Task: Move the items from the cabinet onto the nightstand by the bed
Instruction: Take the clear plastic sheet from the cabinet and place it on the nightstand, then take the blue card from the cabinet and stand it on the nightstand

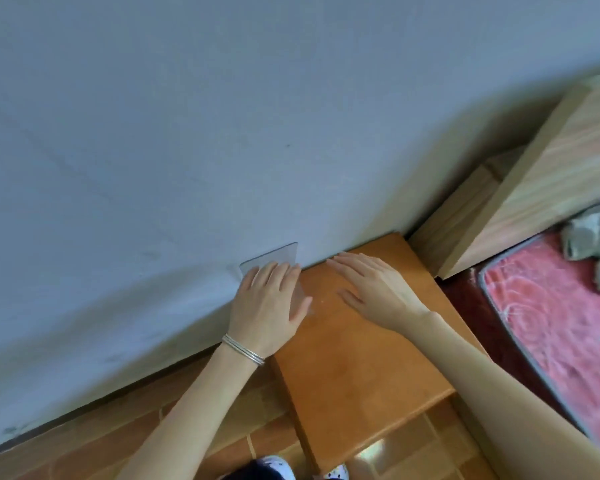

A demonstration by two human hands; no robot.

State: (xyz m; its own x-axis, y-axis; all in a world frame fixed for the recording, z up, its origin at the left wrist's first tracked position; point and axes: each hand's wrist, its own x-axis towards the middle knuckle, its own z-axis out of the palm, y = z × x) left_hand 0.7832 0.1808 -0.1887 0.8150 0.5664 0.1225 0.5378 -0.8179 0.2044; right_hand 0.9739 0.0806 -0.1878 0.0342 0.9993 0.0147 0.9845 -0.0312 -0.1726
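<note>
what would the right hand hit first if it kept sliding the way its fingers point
Probably the wall. The right hand lies flat on the nightstand, fingers aimed up-left at the back edge, with nothing between. The clear sheet under the left hand sits just to the side, though depth is unclear.

nightstand (357,362): orange-brown wood, smooth, slight sheen
clear sheet (274,259): transparent plastic or glass, glossy, rounded corners
wall (222,133): matt, pale painted plaster
floor (201,424): brown tiles, glossy
headboard (548,168): light wood grain, smooth
bed cover (555,313): pink patterned cloth
bracelets (244,350): thin shiny metal
</note>
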